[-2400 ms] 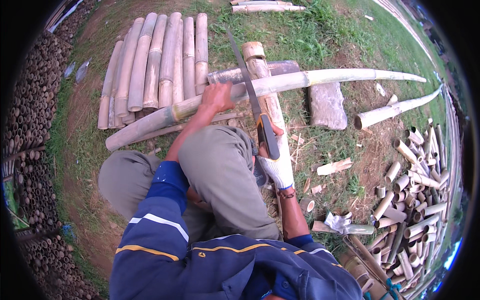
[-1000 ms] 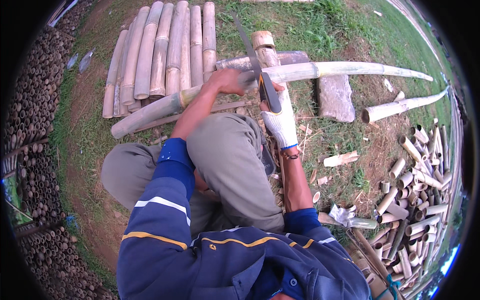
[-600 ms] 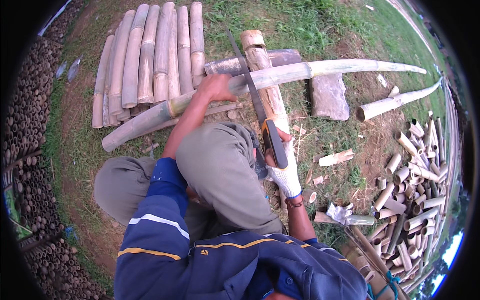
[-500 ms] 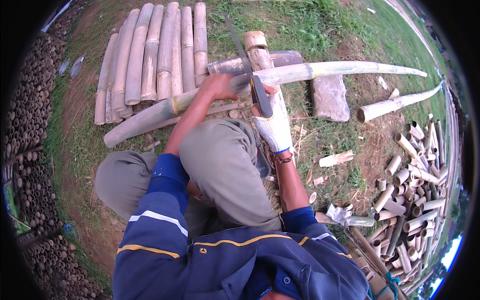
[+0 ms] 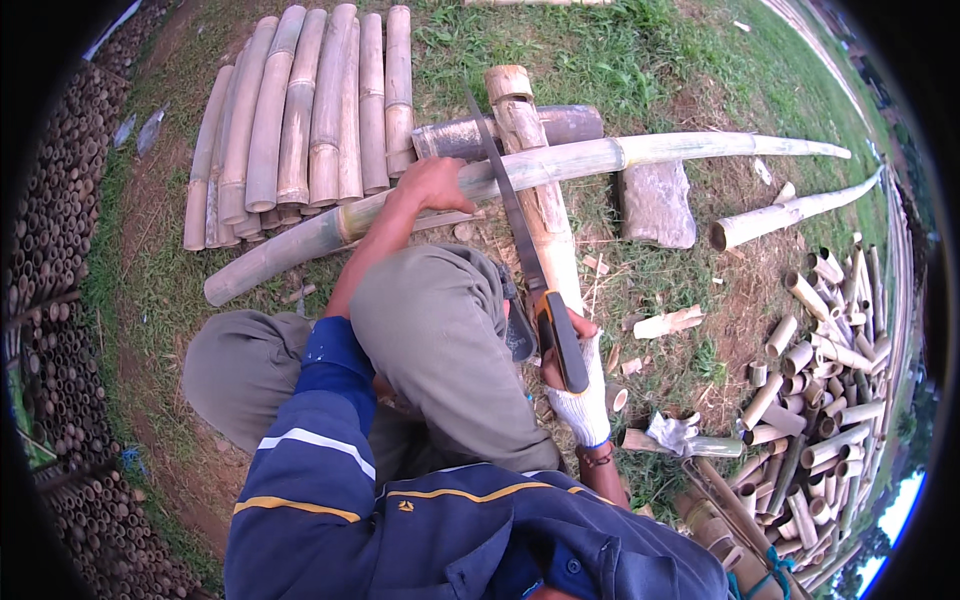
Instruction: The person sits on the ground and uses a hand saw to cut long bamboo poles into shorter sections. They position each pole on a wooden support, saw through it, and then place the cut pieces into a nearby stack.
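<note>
A long pale bamboo pole (image 5: 680,148) lies crosswise in front of me, over a notched bamboo support (image 5: 520,122). My bare left hand (image 5: 432,186) is wrapped over the pole, just left of the saw blade. My right hand (image 5: 574,375), in a white knitted glove with bare fingertips, grips the black and orange handle of a hand saw (image 5: 521,222). Its long blade crosses the pole at an angle, close to my left hand, with the tip beyond the far side. My raised knee stands close below the pole; how deep the blade sits cannot be seen.
Several cut bamboo lengths (image 5: 325,130) lie side by side at the far left. A stone block (image 5: 658,205) rests under the pole's right part, near another bamboo pole (image 5: 790,212). Short offcuts (image 5: 830,390) are heaped at the right; stacked bamboo (image 5: 60,270) lines the left edge.
My right hand has drawn the saw back toward my body, so more blade shows on the near side of the pole. My left hand stays in place on the pole.
</note>
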Demonstrator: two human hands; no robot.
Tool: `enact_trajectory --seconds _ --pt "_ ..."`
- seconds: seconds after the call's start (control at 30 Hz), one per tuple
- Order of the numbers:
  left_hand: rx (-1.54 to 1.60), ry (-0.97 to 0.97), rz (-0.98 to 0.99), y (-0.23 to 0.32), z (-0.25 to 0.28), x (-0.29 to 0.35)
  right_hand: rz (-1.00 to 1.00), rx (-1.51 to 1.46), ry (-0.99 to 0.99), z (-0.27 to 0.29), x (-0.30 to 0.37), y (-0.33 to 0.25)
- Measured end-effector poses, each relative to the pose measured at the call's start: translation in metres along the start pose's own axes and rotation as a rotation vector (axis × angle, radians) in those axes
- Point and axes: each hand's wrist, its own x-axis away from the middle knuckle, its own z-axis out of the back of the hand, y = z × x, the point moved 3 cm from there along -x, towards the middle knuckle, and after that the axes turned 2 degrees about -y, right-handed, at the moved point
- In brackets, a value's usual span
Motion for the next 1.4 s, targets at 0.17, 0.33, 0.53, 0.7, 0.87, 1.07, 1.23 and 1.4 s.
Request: enact_trajectory --seconds 0.17,0.33,0.53,0.7,0.87,1.07,1.23,1.4 --pt "-0.009 0.028 -0.073 0.012 -0.001 -0.017 0.249 -0.046 0.066 -0.021 -0.143 -0.060" --pt "0.027 -0.081 -0.090 0.004 0.004 -0.018 0.159 -0.072 -0.005 -0.013 -0.054 -0.035" --pt "0.030 -0.035 -0.065 -0.009 -0.013 -0.017 0.015 -0.072 0.004 0.017 0.072 -0.017" --pt "0.042 -0.057 -0.049 0.013 0.004 -0.018 0.226 0.010 0.032 -0.012 -0.079 -0.015" --pt "0.032 -0.062 -0.089 0.001 0.005 -0.020 0.172 0.019 0.003 -0.022 -0.122 -0.034" --pt "0.078 -0.106 -0.095 -0.007 -0.007 -0.025 -0.100 -0.186 0.022 0.016 0.085 0.019" --pt "0.021 0.003 0.018 -0.004 0.003 -0.004 0.026 -0.130 0.027 0.011 0.031 0.004" --pt "-0.014 0.064 0.020 0.023 0.000 0.000 0.207 -0.044 0.054 -0.025 -0.129 -0.075"
